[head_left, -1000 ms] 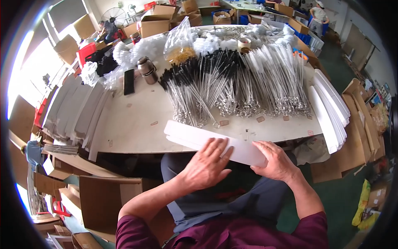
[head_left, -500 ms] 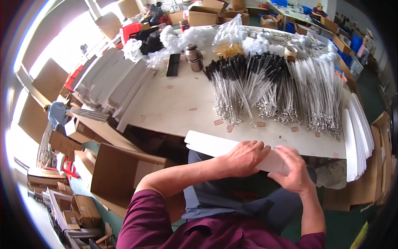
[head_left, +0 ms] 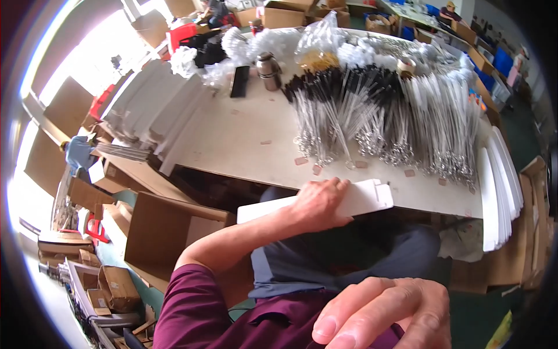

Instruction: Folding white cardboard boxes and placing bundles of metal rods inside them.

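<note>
Grips a long white carton (head_left: 367,198) at about its middle, with the left hand (head_left: 318,203) closed over it from above. Holds it aslant over the lap (head_left: 299,267), at the near edge of the table (head_left: 226,142), with a notched end toward the right. Has the right hand (head_left: 398,311) well apart from the carton, low and very close to view, with fingers loosely bent and the palm out of sight; cannot tell of anything inside it. Leaves the carton to a single hand, so could tip or slip down between lap and table after a loosened grasp or a knock against the edge. Could also crease along its length under too hard a squeeze. Farther out, shows a thick row of wire-handled brushes (head_left: 334,116) on the table, with looped ends toward the lap; risks snagging those loops through a careless sweep of the notched end. Past the row, shows a leaning stack of similar cartons (head_left: 501,195) at the right, apt to slide after a bump from the right arm. Off to the left, shows a pile of pale flat sheets (head_left: 145,110) and, lower down, an open cardboard box (head_left: 152,238). Toward the back, shows a dark phone (head_left: 239,82) beside a metal flask (head_left: 268,71).
</note>
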A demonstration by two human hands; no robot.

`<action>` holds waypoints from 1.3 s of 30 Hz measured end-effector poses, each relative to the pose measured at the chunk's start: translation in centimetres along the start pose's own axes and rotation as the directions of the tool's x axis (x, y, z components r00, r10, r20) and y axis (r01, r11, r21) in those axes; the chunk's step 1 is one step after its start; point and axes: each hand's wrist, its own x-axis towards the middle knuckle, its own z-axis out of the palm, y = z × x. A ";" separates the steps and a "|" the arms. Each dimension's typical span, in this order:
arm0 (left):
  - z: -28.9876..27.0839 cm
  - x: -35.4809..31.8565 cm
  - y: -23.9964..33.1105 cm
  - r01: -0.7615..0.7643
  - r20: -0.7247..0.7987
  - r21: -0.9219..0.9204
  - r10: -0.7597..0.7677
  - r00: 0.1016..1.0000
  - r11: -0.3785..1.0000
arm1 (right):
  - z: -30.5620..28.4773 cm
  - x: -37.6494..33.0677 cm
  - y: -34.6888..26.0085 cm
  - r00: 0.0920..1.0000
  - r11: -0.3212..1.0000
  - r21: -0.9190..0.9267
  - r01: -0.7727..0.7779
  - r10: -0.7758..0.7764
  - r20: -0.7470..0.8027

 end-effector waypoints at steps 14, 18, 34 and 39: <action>0.6 -1.6 -1.1 0.077 0.000 -0.071 -0.077 0.997 0.995 | 0.1 -0.9 -2.3 0.971 0.936 -0.349 -0.043 -0.043 -0.236; 1.1 -1.0 -1.3 0.077 0.036 -0.087 -0.074 0.997 0.993 | 1.2 1.0 -3.2 0.920 0.917 -0.304 -0.258 0.137 -0.367; 2.0 -2.7 -1.2 0.093 0.042 -0.086 -0.090 0.995 0.992 | -1.9 -3.5 -4.9 0.949 0.923 -0.299 -0.242 0.161 -0.272; 2.2 -2.5 -1.0 -0.002 -0.073 -0.013 0.001 0.997 1.000 | -5.3 -5.0 -7.9 0.888 0.056 -0.886 -0.460 0.010 -0.461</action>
